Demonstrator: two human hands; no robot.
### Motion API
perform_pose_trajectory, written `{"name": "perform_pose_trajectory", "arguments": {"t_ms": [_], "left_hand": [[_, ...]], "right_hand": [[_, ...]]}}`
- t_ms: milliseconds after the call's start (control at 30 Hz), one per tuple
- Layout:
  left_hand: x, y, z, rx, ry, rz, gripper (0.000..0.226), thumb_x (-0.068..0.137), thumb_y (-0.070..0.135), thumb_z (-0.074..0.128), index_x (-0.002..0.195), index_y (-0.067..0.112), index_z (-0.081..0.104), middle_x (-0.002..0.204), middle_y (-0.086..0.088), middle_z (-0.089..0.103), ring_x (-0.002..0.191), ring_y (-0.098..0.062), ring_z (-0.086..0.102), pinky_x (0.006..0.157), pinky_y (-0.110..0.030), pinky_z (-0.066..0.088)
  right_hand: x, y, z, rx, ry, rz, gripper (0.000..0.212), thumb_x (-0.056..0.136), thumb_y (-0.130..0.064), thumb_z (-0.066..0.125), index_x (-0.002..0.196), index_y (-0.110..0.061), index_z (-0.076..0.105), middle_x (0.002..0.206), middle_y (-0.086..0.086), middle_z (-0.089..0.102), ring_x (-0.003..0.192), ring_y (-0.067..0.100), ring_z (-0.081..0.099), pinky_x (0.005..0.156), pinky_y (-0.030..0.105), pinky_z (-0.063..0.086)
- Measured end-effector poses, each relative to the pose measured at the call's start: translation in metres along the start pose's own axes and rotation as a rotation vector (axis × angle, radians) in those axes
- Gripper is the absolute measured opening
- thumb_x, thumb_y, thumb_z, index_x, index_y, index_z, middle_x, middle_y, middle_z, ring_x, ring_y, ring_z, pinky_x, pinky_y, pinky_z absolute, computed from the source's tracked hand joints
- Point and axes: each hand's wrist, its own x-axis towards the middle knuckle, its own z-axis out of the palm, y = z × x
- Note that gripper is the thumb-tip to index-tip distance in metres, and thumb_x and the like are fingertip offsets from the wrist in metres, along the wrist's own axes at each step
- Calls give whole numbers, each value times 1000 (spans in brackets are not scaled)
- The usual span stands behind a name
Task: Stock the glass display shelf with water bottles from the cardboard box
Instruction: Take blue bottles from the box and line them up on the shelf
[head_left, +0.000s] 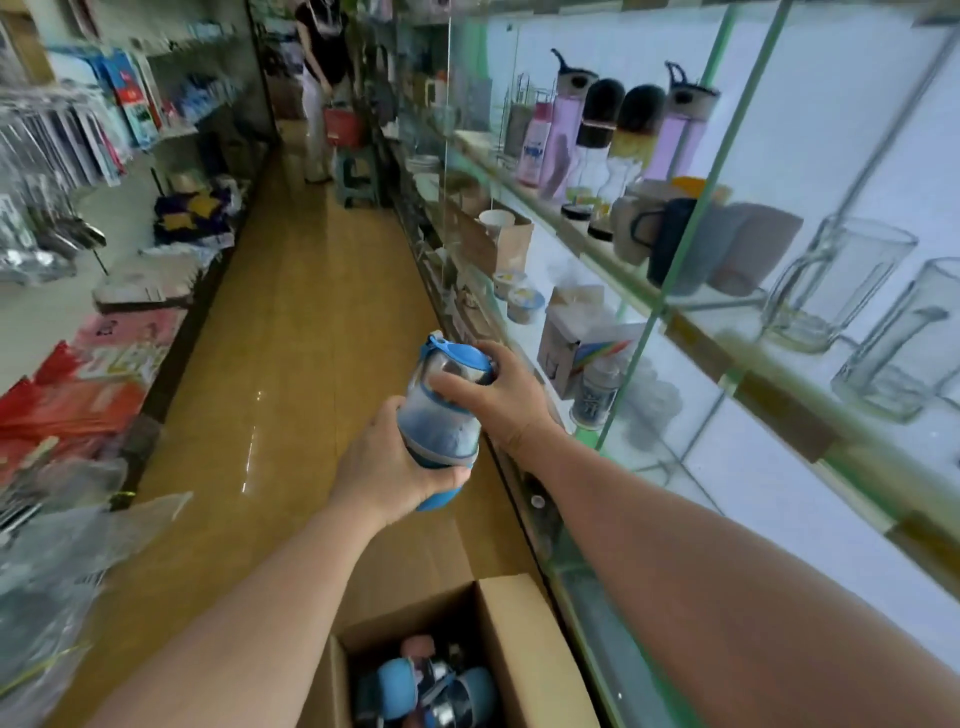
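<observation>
The left hand (387, 462) grips the lower body of a blue-capped water bottle (444, 415), fingers curled round its base. The bottle is held in the air, tilted, between both hands. The right hand (506, 397) grips the bottle's upper part just below the blue lid, thumb and fingers wrapped round it. Below the hands, the open cardboard box (524, 639) stands on the floor and holds more bottles. To the right of the right hand runs the glass display shelf (691, 322), carrying glass mugs (831, 286) and other bottles.
</observation>
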Motion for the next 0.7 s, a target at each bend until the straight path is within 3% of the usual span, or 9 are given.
{"name": "perform_pose_trajectory", "arguments": {"t_ms": [133,333,500,600,700], "left_hand": [[1,60,-46,-82,27,25,90,43,52,84,119,27,42,113,8,61,102,-17,60,88,-42,52],[-6,136,-105,-48,-32,164,78,56,43,86,118,23,44,114,8,59,101,-15,57,76,-29,46],[-26,195,-139,-5,-99,329,71,64,44,82,116,22,39,109,7,53,104,-17,54,79,-30,43],[-34,228,-151,-15,-153,425,61,63,41,84,109,23,47,106,9,57,102,-15,55,79,-29,44],[-46,265,-155,-12,-214,534,61,61,40,85,113,22,60,108,6,66,103,-16,60,79,-30,47]], "right_hand": [[-3,-74,-30,68,-21,17,49,70,-37,78,111,-21,57,108,0,66,102,18,62,93,40,51],[-26,-166,-75,44,55,-65,44,73,-35,78,107,-18,56,89,-3,59,96,22,62,86,41,54],[-61,-224,-109,50,197,-129,34,74,-30,79,96,-25,54,80,-9,57,84,16,60,82,36,52],[-80,-252,-131,-18,285,-155,36,72,-35,79,99,-21,59,81,-5,60,90,22,63,82,37,53],[-102,-274,-159,-63,372,-178,35,73,-36,79,98,-19,61,73,-6,55,83,21,60,79,40,54]]}}
